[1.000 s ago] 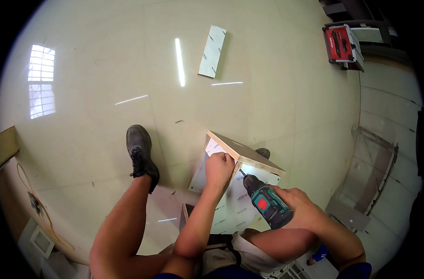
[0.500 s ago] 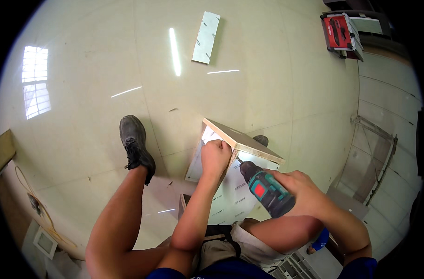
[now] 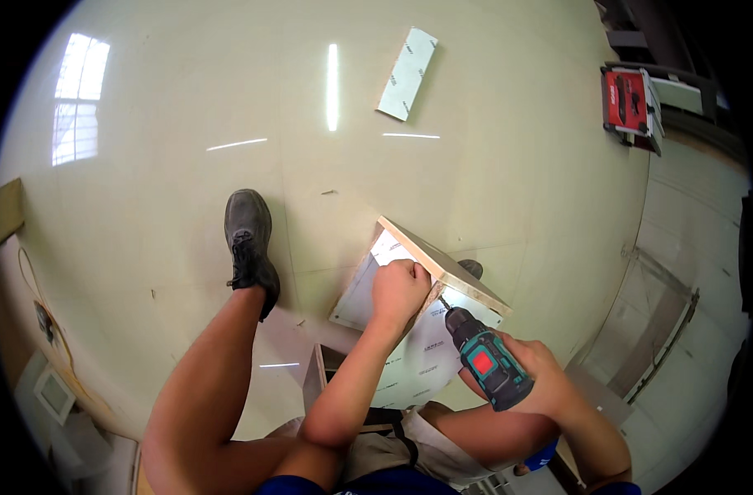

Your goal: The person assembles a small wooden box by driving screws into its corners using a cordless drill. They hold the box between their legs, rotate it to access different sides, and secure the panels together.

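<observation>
A box-shaped wooden assembly (image 3: pixel 422 359) stands between my legs, with white printed film on its panels and a bare board (image 3: pixel 467 285) slanting across its far end. My left hand (image 3: pixel 399 290) is closed over the edge of the middle panel, right by that board; its fingertips are partly hidden. In my right hand (image 3: pixel 537 375) is a green and black cordless drill (image 3: pixel 488 359) with a red patch. Its thin bit points up and left at the film-covered panel, close to the joint with the board. Whether the tip touches the panel I cannot tell.
A loose white film-covered board (image 3: pixel 408 74) lies farther off on the tiled floor. A small screw-like piece (image 3: pixel 329 192) is nearer. My shoe (image 3: pixel 248 239) is left of the assembly. A red tool case (image 3: pixel 628 103) stands far right; a yellow cord (image 3: pixel 59 346) runs at left.
The whole view has shifted, so floor things sit farther right. The drill is tilted a little more upright, its bit slightly nearer me along the panel. My left hand keeps its place.
</observation>
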